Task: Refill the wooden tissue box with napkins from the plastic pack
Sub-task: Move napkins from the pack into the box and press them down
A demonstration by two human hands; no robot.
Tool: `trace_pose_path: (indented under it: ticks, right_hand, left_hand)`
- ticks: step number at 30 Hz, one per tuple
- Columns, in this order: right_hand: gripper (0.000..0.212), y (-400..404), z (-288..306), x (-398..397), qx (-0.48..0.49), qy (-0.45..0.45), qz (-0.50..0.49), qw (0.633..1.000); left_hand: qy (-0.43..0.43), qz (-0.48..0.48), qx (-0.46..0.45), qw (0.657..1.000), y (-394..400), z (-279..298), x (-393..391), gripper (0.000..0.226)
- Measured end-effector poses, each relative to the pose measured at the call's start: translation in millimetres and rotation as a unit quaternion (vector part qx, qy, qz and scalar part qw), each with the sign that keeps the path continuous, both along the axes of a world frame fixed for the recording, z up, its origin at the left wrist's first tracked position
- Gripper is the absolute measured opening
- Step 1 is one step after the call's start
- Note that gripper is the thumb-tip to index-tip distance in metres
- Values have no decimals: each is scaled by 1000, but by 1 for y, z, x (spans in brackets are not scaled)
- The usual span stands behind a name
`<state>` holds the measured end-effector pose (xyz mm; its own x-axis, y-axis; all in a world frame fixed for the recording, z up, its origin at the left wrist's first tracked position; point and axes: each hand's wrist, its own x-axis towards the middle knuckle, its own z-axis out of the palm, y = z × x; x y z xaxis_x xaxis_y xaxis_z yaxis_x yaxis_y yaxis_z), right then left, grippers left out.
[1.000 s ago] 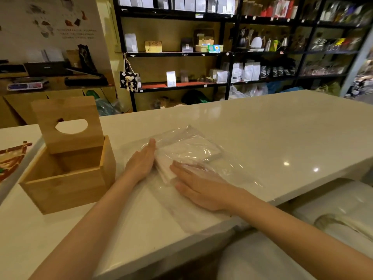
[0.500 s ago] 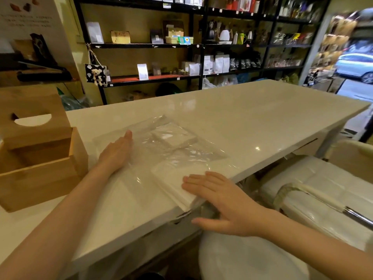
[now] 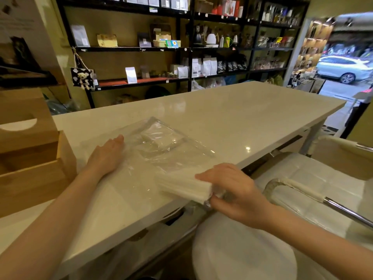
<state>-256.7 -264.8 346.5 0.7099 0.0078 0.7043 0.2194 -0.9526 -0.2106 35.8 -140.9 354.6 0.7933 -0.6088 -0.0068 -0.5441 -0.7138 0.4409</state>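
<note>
Your left hand (image 3: 107, 156) lies flat, fingers spread, on the plastic pack (image 3: 159, 142) mid-counter. Your right hand (image 3: 234, 190) pinches a stack of napkins (image 3: 181, 185) at the counter's (image 3: 252, 118) near edge, thumb under, fingers on top. The wooden tissue box (image 3: 34, 158) stands open at the counter's left end.

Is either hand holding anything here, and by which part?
The right hand grips the napkin stack at its near end by the counter edge, fingers on top. The left hand lies flat on the plastic pack, gripping nothing.
</note>
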Motion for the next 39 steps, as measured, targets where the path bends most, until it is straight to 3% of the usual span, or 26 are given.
trace_pose_path:
  ticks: [5, 7, 11, 14, 17, 19, 21, 24, 26, 28, 30, 33, 35, 37, 39]
  right_hand:
    - [25, -3, 60, -3, 276, -15, -7, 961]
    - [22, -12, 80, 2, 346, -15, 14, 938]
    - [19, -26, 112, 25, 439, -35, 32, 897]
    - [14, -30, 126, 51, 461, -62, 26, 885]
    - [19, -20, 130, 84, 449, -56, 44, 891]
    - [25, -5, 128, 105, 405, -30, 78, 911]
    - [27, 9, 124, 123, 325, 8, 118, 938]
    - [23, 25, 121, 142, 181, 66, 159, 968]
    - [27, 31, 120, 152, 116, 95, 191, 970]
    - [31, 32, 118, 164, 57, 103, 229, 966]
    - [31, 32, 118, 179, 8, 111, 263, 958]
    - [29, 34, 118, 203, -10, 135, 282, 950]
    - [33, 36, 116, 219, 7, 142, 291, 946]
    - [47, 40, 112, 233, 101, 159, 280, 941]
    - [52, 46, 107, 248, 298, 202, 248, 900]
  left_hand:
    - [-21, -1, -34, 999, 2, 2, -1, 46]
    - [-9, -6, -118, 993, 4, 10, -12, 42]
    - [-67, -35, -278, 958, 13, 43, -42, 23]
    - [54, -75, -345, 934, 31, 70, -71, 31]
    - [352, -116, -334, 866, 48, 89, -84, 50]
    - [494, -100, -295, 812, 56, 95, -79, 66]
    - [554, -62, -292, 777, 64, 93, -67, 76]
    - [599, -3, -368, 711, 76, 90, -50, 80]
    - [621, 28, -442, 646, 85, 91, -42, 66]
    - [622, 52, -497, 603, 96, 95, -34, 56]
    - [607, 77, -506, 608, 106, 99, -26, 52]
    - [540, 129, -454, 696, 119, 103, -14, 35]
    - [490, 159, -438, 737, 125, 103, -4, 30]
    - [460, 164, -448, 749, 133, 102, 2, 30]
    - [445, 162, -456, 753, 143, 102, 6, 32]
